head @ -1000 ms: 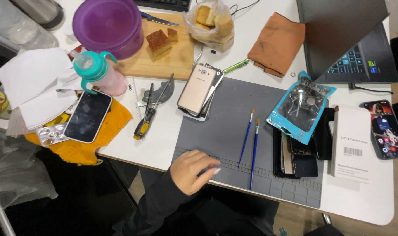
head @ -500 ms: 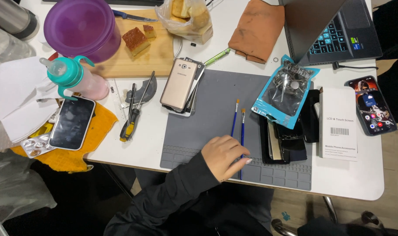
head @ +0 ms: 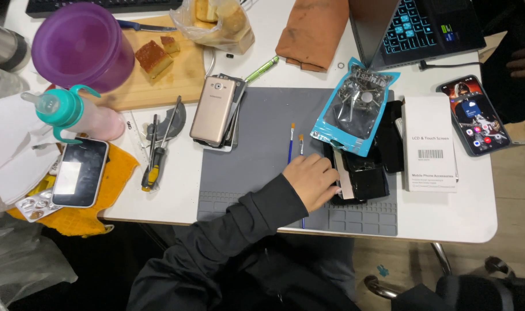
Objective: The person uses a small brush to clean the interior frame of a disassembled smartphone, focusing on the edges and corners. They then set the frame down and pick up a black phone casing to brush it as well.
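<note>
My left hand (head: 313,181) reaches out of a black sleeve across the grey work mat (head: 257,132). It lies over the lower ends of two thin blue brushes (head: 290,144). Its curled fingertips touch the left edge of a black phone (head: 366,178) lying with other black phone parts on the mat. Whether the fingers grip that edge is hidden. A blue-edged clear pouch (head: 354,109) lies just above the hand. My right hand is out of view.
A gold phone (head: 214,109) lies on a small stack at the mat's left, with a screwdriver (head: 154,167) and tweezers beside it. A white box (head: 428,144), a lit phone (head: 473,114), a laptop (head: 424,26), an orange cloth (head: 314,31), a cutting board with cake (head: 176,75), a purple bowl (head: 81,43). Another person's hand (head: 524,60) is at the far right.
My left hand has slid to the right along the mat, from its lower left part over the brushes to the black phone. The view has shifted too.
</note>
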